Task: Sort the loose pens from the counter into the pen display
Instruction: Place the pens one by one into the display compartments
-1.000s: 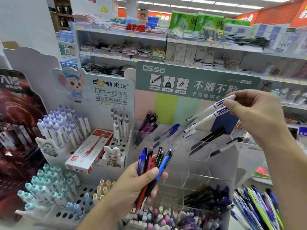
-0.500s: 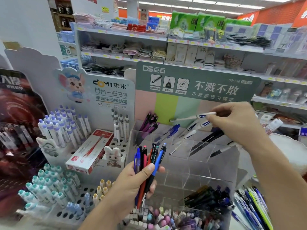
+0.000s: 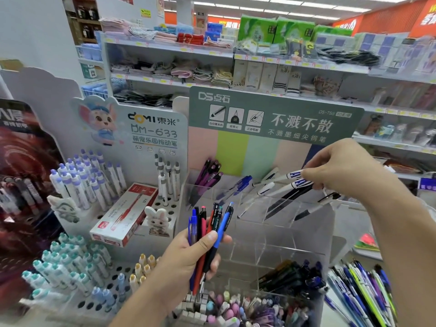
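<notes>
While the green header card (image 3: 271,119) reads "DS", "DS-758" and "不溅不散", the right hand (image 3: 342,168) below it pinches two white pens (image 3: 283,182) at their blue-printed ends, tips slanting down-left into the clear pen display (image 3: 259,234). Lower still, the left hand (image 3: 188,258) grips a pen bundle (image 3: 210,232) upright, two marked "APIAO".

Both forearms bare; left hand (image 3: 188,252), right hand (image 3: 342,166) ungloved.

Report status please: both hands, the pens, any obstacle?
Left hand grips mixed pen bundle. Right hand pinches two white pens over clear display, tips into top row. Nothing blocking.
</notes>
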